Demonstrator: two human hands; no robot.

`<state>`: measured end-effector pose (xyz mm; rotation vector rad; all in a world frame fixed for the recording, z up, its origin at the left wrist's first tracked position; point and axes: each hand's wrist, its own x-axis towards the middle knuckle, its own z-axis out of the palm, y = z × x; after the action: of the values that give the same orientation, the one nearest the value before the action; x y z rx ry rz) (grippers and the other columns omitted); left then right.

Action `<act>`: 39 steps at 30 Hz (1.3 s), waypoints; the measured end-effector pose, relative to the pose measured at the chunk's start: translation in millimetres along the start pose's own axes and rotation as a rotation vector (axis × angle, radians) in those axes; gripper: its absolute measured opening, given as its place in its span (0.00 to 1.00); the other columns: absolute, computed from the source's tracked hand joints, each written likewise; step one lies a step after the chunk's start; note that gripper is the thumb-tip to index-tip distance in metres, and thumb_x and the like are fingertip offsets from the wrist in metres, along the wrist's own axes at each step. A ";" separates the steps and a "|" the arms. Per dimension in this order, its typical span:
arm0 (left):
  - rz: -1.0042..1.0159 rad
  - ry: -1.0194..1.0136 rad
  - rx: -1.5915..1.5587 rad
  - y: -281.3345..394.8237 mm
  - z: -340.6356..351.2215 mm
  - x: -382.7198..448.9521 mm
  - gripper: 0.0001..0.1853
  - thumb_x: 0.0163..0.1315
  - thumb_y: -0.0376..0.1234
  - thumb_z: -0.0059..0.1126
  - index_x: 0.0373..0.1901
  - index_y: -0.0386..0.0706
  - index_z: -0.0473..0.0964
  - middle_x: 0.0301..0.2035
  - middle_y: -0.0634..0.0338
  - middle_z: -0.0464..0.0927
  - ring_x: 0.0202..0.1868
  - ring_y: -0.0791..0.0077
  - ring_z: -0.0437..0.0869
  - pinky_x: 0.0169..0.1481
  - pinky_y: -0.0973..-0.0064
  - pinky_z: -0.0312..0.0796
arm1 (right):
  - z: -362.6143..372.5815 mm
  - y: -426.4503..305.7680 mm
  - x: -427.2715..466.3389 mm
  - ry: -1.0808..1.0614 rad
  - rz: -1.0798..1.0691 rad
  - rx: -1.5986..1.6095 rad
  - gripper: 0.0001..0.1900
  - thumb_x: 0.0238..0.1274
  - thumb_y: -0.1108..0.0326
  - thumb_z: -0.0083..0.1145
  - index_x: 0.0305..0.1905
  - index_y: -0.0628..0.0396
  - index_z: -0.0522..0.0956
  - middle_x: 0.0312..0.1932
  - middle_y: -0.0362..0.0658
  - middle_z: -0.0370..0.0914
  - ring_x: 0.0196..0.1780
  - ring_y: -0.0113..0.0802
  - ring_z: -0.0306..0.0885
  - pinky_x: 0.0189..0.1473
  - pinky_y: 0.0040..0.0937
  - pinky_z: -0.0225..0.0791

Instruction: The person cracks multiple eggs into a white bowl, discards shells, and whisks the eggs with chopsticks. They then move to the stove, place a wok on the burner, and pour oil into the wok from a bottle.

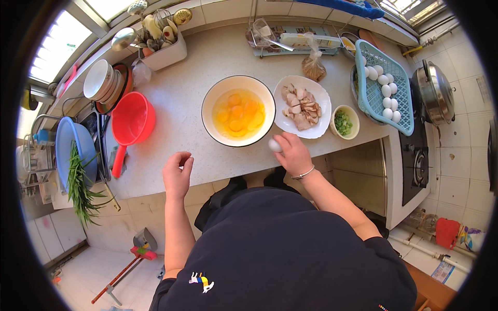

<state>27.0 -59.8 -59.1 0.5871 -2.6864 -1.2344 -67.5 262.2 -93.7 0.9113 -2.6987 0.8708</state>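
My right hand (293,153) holds a white egg (274,145) at the counter's front edge, just below the white plate. My left hand (177,173) is raised near the same edge, further left, fingers curled with a gap to the thumb and nothing seen between them. Beyond and between my hands stands a cream enamel bowl with a dark rim (208,126), holding several raw yolks in egg white (236,112). On its right, a white scalloped plate (285,126) bears pieces of pale pink meat (299,107). A small bowl of chopped green onion (343,123) sits beside it.
At the right, a blue plastic basket (371,105) holds several white eggs, near a gas stove (420,167). A tied bag (313,69) lies behind the plate. To the left are a red plastic ladle (132,118), stacked bowls (99,81) and a blue basin (76,144) with long green leaves.
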 end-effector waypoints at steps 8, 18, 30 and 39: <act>-0.019 0.002 -0.070 -17.4 -12.7 3.7 0.08 0.58 0.29 0.60 0.38 0.36 0.77 0.34 0.55 0.81 0.36 0.70 0.82 0.39 0.75 0.73 | -0.8 3.2 -1.3 -0.073 0.367 0.377 0.22 0.53 0.69 0.61 0.55 0.54 0.72 0.48 0.44 0.72 0.45 0.39 0.73 0.46 0.33 0.71; -0.025 0.081 -0.074 -30.4 -20.5 -11.8 0.06 0.58 0.27 0.60 0.37 0.36 0.77 0.33 0.56 0.81 0.35 0.71 0.81 0.38 0.76 0.73 | -37.7 -30.1 144.4 -0.297 0.294 0.656 0.19 0.60 0.66 0.58 0.55 0.55 0.70 0.47 0.48 0.74 0.47 0.36 0.77 0.38 0.33 0.72; -0.148 0.196 -0.142 -52.8 -23.9 -39.2 0.06 0.59 0.28 0.59 0.37 0.36 0.77 0.32 0.58 0.81 0.35 0.74 0.81 0.37 0.78 0.72 | -1.8 -31.7 171.8 -0.216 -0.330 -0.092 0.15 0.53 0.60 0.63 0.43 0.50 0.73 0.37 0.43 0.76 0.41 0.44 0.77 0.39 0.39 0.73; -0.130 0.185 -0.157 -47.3 -21.4 -27.8 0.06 0.59 0.28 0.59 0.37 0.36 0.77 0.33 0.57 0.80 0.35 0.74 0.81 0.36 0.78 0.72 | -5.9 -31.5 169.7 -0.141 -0.296 -0.051 0.15 0.55 0.55 0.62 0.46 0.45 0.74 0.34 0.42 0.75 0.38 0.44 0.77 0.35 0.39 0.72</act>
<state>72.2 -91.7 -79.3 0.8200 -2.4081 -1.3361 -184.7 159.9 -18.8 1.3626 -2.5875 0.6969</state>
